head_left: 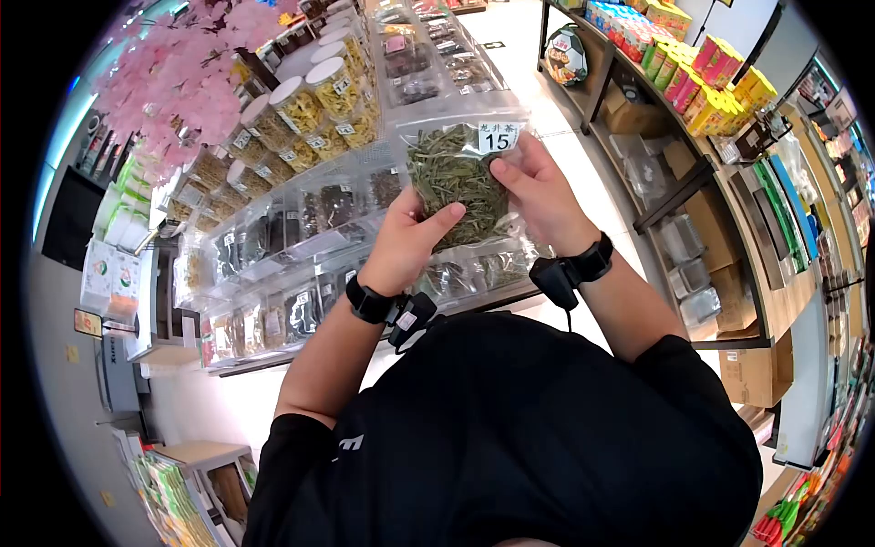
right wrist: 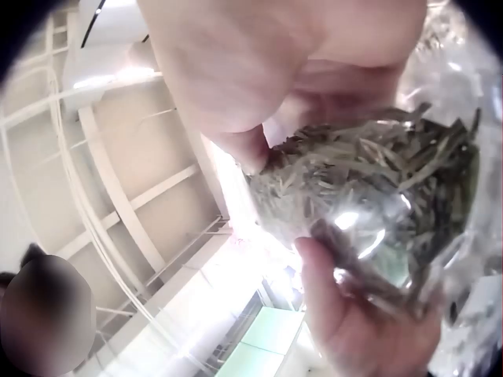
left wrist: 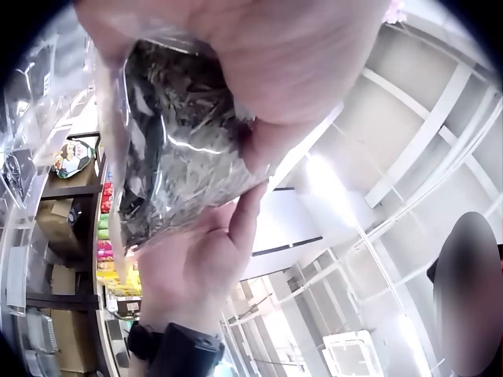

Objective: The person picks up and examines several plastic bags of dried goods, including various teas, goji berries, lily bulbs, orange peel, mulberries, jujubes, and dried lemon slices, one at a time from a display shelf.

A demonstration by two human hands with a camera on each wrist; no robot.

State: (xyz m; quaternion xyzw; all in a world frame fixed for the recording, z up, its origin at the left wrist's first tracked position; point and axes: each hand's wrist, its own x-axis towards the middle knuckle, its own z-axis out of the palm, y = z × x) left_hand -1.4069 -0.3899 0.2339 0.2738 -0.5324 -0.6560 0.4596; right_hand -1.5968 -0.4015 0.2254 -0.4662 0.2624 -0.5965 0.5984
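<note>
Both hands hold up a clear plastic bag of dried green tea leaves (head_left: 453,182), with a white label (head_left: 498,139) reading 15 at its top right. My left hand (head_left: 407,239) grips the lower left side, thumb pressed over the front. On the right edge my right hand (head_left: 549,196) pinches the bag, its thumb on the front below the label. Long flat leaves fill the bag (right wrist: 369,173) in the right wrist view. In the left wrist view the bag (left wrist: 185,141) hangs between both hands. The fingers behind it are mostly hidden.
Beneath the bag stands a tiered display of clear bins (head_left: 319,242) with packed goods. Stacked white-lidded jars (head_left: 296,105) and pink blossoms (head_left: 182,73) are at the back left. A wooden shelf unit (head_left: 674,196) with boxes and colourful cans runs along the right.
</note>
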